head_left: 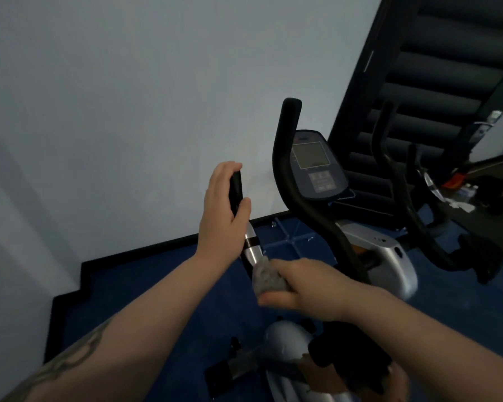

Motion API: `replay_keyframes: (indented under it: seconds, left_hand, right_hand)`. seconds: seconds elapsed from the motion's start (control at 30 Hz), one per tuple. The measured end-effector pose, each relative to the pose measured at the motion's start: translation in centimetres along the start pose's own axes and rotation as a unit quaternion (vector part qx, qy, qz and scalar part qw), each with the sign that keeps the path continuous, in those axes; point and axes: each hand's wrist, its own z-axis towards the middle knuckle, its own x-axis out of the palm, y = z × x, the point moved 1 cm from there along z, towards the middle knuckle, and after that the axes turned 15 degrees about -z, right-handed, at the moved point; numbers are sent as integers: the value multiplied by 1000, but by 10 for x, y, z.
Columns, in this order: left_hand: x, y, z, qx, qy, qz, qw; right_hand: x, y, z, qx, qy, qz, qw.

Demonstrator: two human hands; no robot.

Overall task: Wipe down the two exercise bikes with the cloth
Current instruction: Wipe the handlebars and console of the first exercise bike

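Observation:
I stand over a silver and black exercise bike [389,256] with a console screen [317,163] and curved black handlebars. My left hand [224,216] grips the black top of the bike's left handle [251,245], whose lower part is a silver tube. My right hand [299,288] grips a crumpled grey cloth [266,278] and presses it against that silver tube just below my left hand. A second bike's black handlebar [401,181] stands further right, mostly dark and partly hidden.
A pale wall fills the left and top. Dark blue floor [157,285] with black skirting runs below it. A dark staircase [433,68] rises at the upper right. The bike's pedal and lower casing [285,343] sit under my arms.

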Motion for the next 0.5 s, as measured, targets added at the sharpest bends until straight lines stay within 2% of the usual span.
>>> replay_keyframes:
  seconds: [0.1, 0.2, 0.3, 0.4, 0.5]
  left_hand:
    - [0, -3, -4, -14, 2, 32, 999]
    - [-3, -7, -3, -20, 9, 49, 999]
    - [10, -10, -5, -23, -36, 78, 996]
    - [26, -11, -12, -43, -87, 112, 989]
    - [30, -11, -15, -45, -92, 130, 986]
  right_hand:
    - [-9, -23, -11, -52, 40, -52, 996]
    - [-19, -42, -16, -62, 60, -19, 996]
    - [-14, -31, -7, -71, 46, -34, 996]
    - [-1, -11, 5, -72, 5, 8, 997]
    - [-8, -25, -6, -105, 19, 39, 994]
